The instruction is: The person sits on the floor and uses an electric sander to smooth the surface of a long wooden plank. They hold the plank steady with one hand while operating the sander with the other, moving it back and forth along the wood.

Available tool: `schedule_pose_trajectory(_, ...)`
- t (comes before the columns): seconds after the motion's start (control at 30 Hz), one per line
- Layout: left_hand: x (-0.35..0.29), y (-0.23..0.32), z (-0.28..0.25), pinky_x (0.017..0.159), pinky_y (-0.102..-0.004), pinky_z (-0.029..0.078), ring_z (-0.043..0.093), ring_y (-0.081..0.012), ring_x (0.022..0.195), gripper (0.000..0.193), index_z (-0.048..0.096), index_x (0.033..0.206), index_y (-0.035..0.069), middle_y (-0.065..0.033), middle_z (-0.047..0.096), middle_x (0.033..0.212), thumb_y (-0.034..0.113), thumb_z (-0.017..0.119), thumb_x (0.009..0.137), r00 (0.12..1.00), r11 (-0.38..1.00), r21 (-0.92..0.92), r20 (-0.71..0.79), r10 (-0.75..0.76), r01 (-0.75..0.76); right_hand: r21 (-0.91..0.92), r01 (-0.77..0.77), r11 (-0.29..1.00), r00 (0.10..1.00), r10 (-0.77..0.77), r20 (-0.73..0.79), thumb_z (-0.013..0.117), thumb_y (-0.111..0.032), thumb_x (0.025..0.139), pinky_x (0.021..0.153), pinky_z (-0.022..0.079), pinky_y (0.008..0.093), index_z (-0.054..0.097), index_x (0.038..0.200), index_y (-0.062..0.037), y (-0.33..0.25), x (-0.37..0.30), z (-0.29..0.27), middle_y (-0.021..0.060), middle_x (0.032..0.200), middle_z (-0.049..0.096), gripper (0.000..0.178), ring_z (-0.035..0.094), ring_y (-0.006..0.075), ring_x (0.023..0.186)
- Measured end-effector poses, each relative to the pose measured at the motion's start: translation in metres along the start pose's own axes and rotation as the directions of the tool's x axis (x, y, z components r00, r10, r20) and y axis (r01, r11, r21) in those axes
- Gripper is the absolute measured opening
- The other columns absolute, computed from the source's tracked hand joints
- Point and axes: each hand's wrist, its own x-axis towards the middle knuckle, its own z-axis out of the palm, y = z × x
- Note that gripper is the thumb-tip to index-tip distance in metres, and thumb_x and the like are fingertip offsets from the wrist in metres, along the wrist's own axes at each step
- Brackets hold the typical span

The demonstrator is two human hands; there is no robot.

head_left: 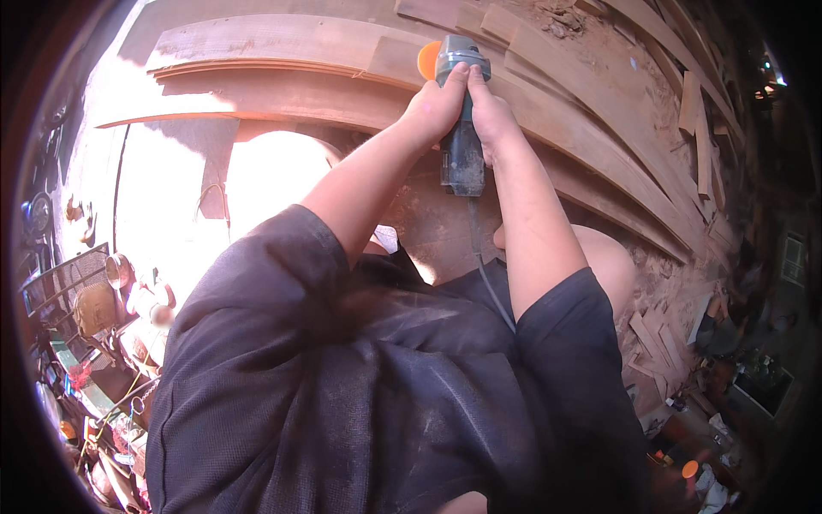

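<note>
Both my arms reach forward to an angle grinder (463, 154) with a dark dusty body, a grey metal head and an orange disc (428, 61) at its left side. My left hand (438, 107) is closed round the tool's left side, just behind the head. From the right, my right hand (494, 116) wraps the same body, the thumbs close together on top. A cord (490, 287) runs from the grinder's rear back toward my body. Under and beyond the head lie long wooden boards (282, 43); whether the disc touches one I cannot tell.
More long planks (591, 120) fan out to the right, over a dusty floor with shavings (561, 19). Short wood offcuts (658, 351) lie at the right. A wire-mesh rack (64, 287) and jumbled items are at the left. Bright sunlight washes out the floor at left.
</note>
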Motion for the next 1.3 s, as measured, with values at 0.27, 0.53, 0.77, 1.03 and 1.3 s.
schedule_pose_trajectory(0.27, 0.019, -0.013, -0.004, 0.100, -0.0398, 0.054, 0.071, -0.0305, 0.114, 0.093, 0.059, 0.143, -0.010, -0.0241, 0.073, 0.124, 0.073, 0.033, 0.109, 0.994, 0.994, -0.049, 0.030, 0.104, -0.103, -0.104, -0.044, 0.994, 0.999, 0.045, 0.008, 0.055, -0.069, 0.106, 0.105, 0.052, 0.0423, 0.056, 0.142, 0.0175, -0.008, 0.014, 0.002, 0.0279, 0.137, 0.066, 0.093, 0.066, 0.0311, 0.124)
schedule_pose_trajectory(0.53, 0.005, 0.003, 0.000, 0.096, -0.0417, 0.057, 0.072, -0.0364, 0.118, 0.100, 0.056, 0.142, -0.017, -0.0304, 0.071, 0.127, 0.075, 0.036, 0.107, 0.997, 0.998, 0.006, 0.044, 0.065, -0.065, 0.020, -0.032, 0.999, 0.999, 0.032, -0.018, 0.054, -0.067, 0.108, 0.102, 0.055, 0.0420, 0.058, 0.142, 0.0142, 0.000, 0.008, -0.006, 0.0232, 0.135, 0.068, 0.089, 0.068, 0.0269, 0.121)
schedule_pose_trajectory(0.77, 0.017, -0.017, -0.022, 0.092, -0.0441, 0.059, 0.071, -0.0347, 0.115, 0.097, 0.060, 0.138, -0.013, -0.0281, 0.071, 0.124, 0.076, 0.036, 0.106, 0.994, 0.989, -0.107, 0.014, 0.107, -0.105, -0.143, -0.085, 0.986, 0.995, 0.091, 0.042, 0.055, -0.071, 0.105, 0.101, 0.055, 0.0457, 0.059, 0.137, 0.0191, -0.022, 0.001, 0.026, 0.0310, 0.135, 0.065, 0.096, 0.067, 0.0327, 0.121)
schedule_pose_trajectory(1.03, 0.021, -0.003, 0.026, 0.099, -0.0450, 0.058, 0.070, -0.0404, 0.122, 0.101, 0.058, 0.141, -0.015, -0.0320, 0.069, 0.131, 0.077, 0.037, 0.105, 0.996, 0.998, 0.014, 0.054, 0.068, -0.068, 0.000, -0.034, 0.999, 0.997, 0.034, -0.070, 0.052, -0.069, 0.107, 0.107, 0.052, 0.0416, 0.057, 0.141, 0.0155, -0.004, -0.001, -0.019, 0.0239, 0.136, 0.068, 0.091, 0.066, 0.0286, 0.124)
schedule_pose_trajectory(1.3, 0.016, -0.022, -0.019, 0.087, -0.0413, 0.059, 0.072, -0.0246, 0.107, 0.087, 0.060, 0.142, -0.005, -0.0175, 0.073, 0.120, 0.071, 0.031, 0.111, 0.993, 0.989, -0.108, 0.044, 0.107, -0.102, -0.114, -0.045, 0.992, 0.997, 0.052, 0.059, 0.057, -0.069, 0.105, 0.095, 0.057, 0.0424, 0.061, 0.132, 0.0185, -0.013, 0.001, 0.017, 0.0262, 0.125, 0.070, 0.092, 0.070, 0.0296, 0.110)
